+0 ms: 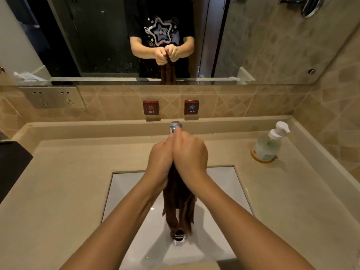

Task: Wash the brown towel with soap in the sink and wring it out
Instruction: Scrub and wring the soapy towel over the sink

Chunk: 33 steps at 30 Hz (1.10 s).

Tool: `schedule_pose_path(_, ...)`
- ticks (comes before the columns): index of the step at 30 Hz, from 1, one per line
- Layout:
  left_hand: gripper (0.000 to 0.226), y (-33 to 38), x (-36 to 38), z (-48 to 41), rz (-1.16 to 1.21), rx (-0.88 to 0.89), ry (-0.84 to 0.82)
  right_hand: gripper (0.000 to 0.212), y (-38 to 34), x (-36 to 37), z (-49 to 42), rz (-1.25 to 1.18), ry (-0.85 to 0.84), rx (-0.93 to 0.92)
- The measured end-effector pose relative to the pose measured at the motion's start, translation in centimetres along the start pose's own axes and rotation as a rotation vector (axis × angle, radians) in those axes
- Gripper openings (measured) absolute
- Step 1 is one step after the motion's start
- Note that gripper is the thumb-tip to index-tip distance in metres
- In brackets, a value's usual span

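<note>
The brown towel (179, 205) hangs bunched and twisted over the white sink (126, 195), its lower end just above the chrome drain (179, 238). My left hand (159, 158) and my right hand (191, 154) are pressed side by side, both clenched on the towel's top end in front of the faucet (175, 126). A soap pump bottle (267, 145) stands on the counter to the right, away from both hands. No running water is visible.
A beige counter (68, 182) surrounds the sink. HOT (151, 107) and COLD (191, 107) signs sit on the tiled wall behind the faucet. A socket panel (52, 97) is at left, a dark object (11, 168) at the left edge. The mirror (116, 39) reflects me.
</note>
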State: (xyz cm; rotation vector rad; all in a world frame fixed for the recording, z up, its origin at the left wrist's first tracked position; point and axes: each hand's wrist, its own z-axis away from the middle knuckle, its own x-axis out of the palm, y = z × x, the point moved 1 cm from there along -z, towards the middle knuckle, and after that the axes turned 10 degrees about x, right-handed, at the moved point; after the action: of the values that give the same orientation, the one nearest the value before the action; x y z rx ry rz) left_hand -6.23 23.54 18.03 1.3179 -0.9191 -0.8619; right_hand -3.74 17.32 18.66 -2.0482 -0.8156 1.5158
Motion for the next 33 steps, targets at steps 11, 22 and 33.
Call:
schedule_pose_path(11, 0.038, 1.4, 0.1, -0.7, 0.093, -0.035, 0.026, 0.051, -1.1, -0.9, 0.7, 0.012, -0.143, -0.053)
schedule_pose_path(22, 0.031, 1.1, 0.5, -0.2, 0.279, -0.110, -0.010, 0.047, -0.6, -0.3, -1.4, -0.072, -0.168, 0.113)
schedule_pose_path(33, 0.030, 0.3, 0.3, 0.2, 0.408, -0.195, -0.095, 0.051, 0.3, -0.1, -3.3, -0.301, -0.274, 0.334)
